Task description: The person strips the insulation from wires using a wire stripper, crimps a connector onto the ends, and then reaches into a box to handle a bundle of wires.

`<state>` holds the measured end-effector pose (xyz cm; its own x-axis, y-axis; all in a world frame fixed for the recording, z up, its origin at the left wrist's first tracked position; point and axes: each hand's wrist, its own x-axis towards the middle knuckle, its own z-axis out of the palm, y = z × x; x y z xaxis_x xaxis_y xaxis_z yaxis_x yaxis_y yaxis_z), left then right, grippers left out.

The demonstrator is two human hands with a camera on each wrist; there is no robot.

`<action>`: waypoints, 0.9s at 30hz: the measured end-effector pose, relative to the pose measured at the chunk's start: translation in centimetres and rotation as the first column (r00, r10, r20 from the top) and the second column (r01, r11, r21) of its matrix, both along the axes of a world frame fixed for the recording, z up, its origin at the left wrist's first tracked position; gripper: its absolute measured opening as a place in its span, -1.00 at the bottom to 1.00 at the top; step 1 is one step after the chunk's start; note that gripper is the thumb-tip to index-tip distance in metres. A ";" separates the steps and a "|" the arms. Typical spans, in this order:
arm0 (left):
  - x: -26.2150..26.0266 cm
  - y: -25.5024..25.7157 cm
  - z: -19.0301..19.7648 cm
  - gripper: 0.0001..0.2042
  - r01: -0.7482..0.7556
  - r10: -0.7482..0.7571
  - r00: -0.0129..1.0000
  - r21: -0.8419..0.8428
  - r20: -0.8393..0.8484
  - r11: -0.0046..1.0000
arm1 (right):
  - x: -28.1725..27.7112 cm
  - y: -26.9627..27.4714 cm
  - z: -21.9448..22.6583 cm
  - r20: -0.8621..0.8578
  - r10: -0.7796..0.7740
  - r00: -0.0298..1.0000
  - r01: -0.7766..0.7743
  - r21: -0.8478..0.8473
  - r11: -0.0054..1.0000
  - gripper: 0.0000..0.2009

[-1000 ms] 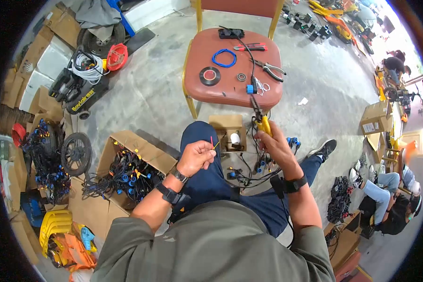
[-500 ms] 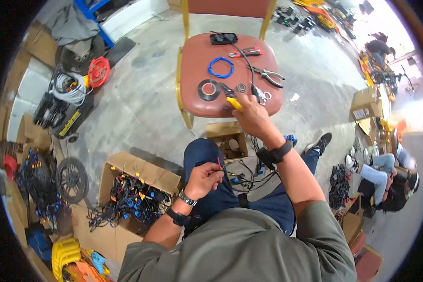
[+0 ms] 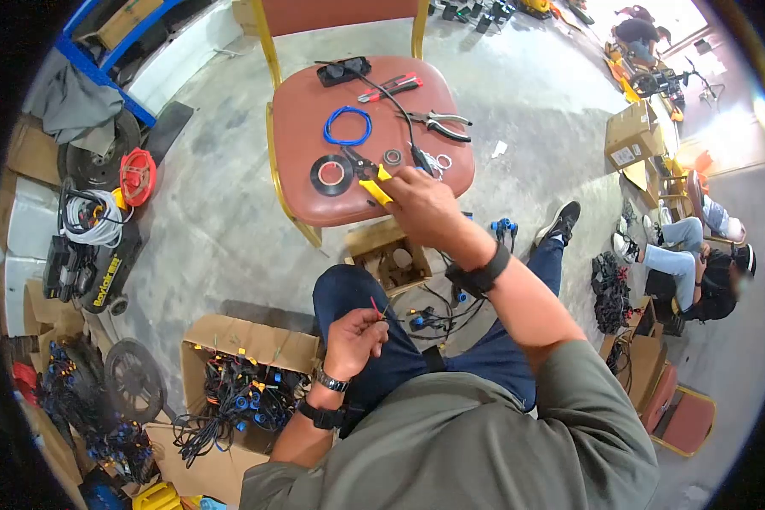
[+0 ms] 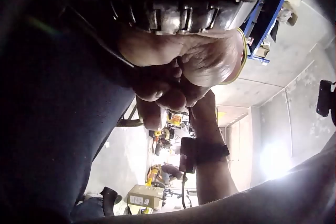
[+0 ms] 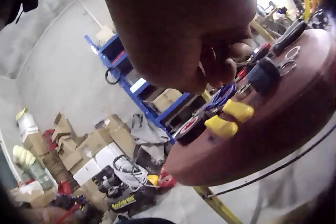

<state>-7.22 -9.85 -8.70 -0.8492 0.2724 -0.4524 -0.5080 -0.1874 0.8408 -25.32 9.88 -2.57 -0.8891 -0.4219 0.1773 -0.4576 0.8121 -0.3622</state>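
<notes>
My left hand (image 3: 354, 342) pinches thin wires (image 3: 376, 304), one red, between thumb and fingertips above the left thigh. In the left wrist view its curled fingers hide the wires. Yellow-handled pliers (image 3: 376, 192) lie on the red chair seat (image 3: 306, 136), dark jaws pointing away. My right hand (image 3: 421, 204) hovers right beside the handles, fingers loosely bent. From the right wrist, both yellow handles (image 5: 231, 116) show free of the fingers. Close to these fingers are a dark blue connector (image 5: 262, 76) on a black cable and some white rings (image 3: 439, 165).
On the seat also lie black tape (image 3: 331, 175), a blue wire coil (image 3: 347, 126), grey-handled pliers (image 3: 438, 124), a red cutter (image 3: 391, 87) and a black device (image 3: 343, 71). A small carton (image 3: 388, 255) stands below; a carton of cables (image 3: 246, 340) sits left.
My right hand has carried the yellow-handled pliers forward onto the seat and let go of them. The left hand keeps its pinch on the wires. The head view has shifted.
</notes>
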 end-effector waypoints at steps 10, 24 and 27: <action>-0.3 0.4 0.5 -0.94 -0.040 0.040 0.999 0.009 0.008 0.999 | -5.0 8.8 -4.5 0.051 -0.237 0.970 0.238 -0.001 0.971 -0.82; -0.4 0.7 0.7 -0.94 -0.035 0.033 0.999 -0.062 -0.042 0.997 | -5.8 9.0 -4.7 0.050 -0.239 0.970 0.230 0.144 0.963 -0.82; -0.4 0.7 0.5 -0.93 -0.042 0.041 0.999 -0.036 -0.033 0.998 | -5.3 9.6 -5.1 0.037 -0.250 0.967 0.246 0.099 0.964 -0.84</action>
<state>-7.62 -9.13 -8.22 -0.8735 0.2204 -0.4340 -0.4733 -0.1761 0.8631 -30.62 19.44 -7.64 -0.9746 -0.1996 0.1013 -0.2211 0.9291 -0.2966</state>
